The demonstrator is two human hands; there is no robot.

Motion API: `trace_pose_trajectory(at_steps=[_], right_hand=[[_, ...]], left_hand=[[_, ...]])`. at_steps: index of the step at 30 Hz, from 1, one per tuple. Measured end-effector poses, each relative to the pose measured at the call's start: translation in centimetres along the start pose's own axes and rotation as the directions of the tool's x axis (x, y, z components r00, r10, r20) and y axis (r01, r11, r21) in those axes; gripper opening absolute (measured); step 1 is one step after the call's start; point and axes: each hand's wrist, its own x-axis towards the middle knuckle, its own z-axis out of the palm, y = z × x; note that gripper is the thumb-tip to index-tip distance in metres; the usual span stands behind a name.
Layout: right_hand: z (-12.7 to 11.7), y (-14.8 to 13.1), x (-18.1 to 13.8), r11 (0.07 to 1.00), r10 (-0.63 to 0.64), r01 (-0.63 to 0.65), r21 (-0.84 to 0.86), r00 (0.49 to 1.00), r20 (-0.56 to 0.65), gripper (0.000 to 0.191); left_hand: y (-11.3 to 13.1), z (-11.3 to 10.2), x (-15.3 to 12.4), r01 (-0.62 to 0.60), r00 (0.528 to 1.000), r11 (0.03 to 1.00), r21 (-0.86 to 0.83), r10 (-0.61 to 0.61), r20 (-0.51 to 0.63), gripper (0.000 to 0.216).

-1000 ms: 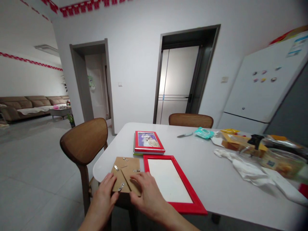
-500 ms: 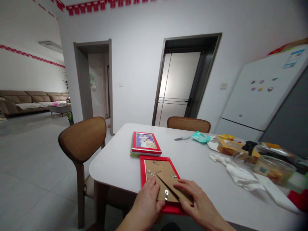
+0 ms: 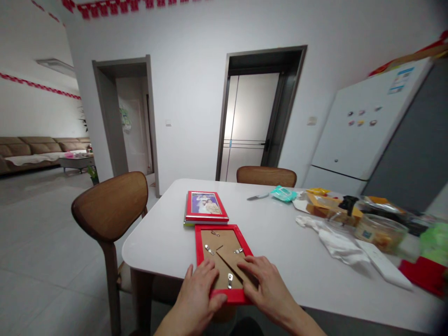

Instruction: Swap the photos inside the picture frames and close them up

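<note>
A red picture frame (image 3: 199,247) lies face down at the near table edge, its brown backing board (image 3: 210,238) upward. Small metal clips (image 3: 230,280) sit around the board, and a brown stand flap (image 3: 234,266) slants across it. My left hand (image 3: 198,289) grips the frame's lower left side, fingers over the edge and thumb by the bottom rail. On the lower right, my right hand (image 3: 266,287) holds the frame, its fingers over the flap and its thumb near the bottom corner. Just beyond, a second red frame with a photo (image 3: 206,205) rests face up on another frame.
On the white table (image 3: 161,233) lie a knife (image 3: 258,197), a teal packet (image 3: 283,193), crumpled white tissue (image 3: 339,245), a clear plastic tub (image 3: 381,233) and a red cloth (image 3: 423,275). Wooden chairs stand at the left (image 3: 112,205) and far side (image 3: 266,176).
My left hand has shifted outward from the backing board to the frame's lower left side. The right hand stays at the lower right. The view has turned slightly right.
</note>
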Motion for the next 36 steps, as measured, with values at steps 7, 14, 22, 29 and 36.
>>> trace_pose_trajectory(at_steps=[7,14,22,29,36], right_hand=[[0.4,-0.6,0.2,0.999,-0.026,0.025,-0.036,1.000,-0.011,0.031],[0.3,-1.9,-0.4,0.987,-0.139,0.138,-0.084,0.990,0.000,0.028],[0.1,-4.1,-0.3,0.954,-0.276,0.290,-0.073,0.948,0.156,0.032],[0.1,-3.4,0.0,0.936,-0.338,0.351,-0.039,0.922,0.188,0.033],[-0.5,-3.9,-0.3,0.927,-0.365,0.375,-0.023,0.912,0.187,0.028]], left_hand=[[-1.3,0.1,-0.4,-0.033,0.999,0.999,0.008,0.033,-0.014,0.036],[-2.2,-0.5,-1.0,-0.022,1.000,0.999,-0.041,0.022,-0.022,0.025],[-2.5,-0.3,-1.2,-0.042,0.998,0.997,-0.064,0.038,-0.055,0.033],[-2.5,-0.4,-1.0,-0.066,0.995,0.996,-0.063,0.061,-0.075,0.024],[-2.4,-0.5,-1.2,-0.039,0.997,0.996,-0.080,0.033,-0.074,0.035]])
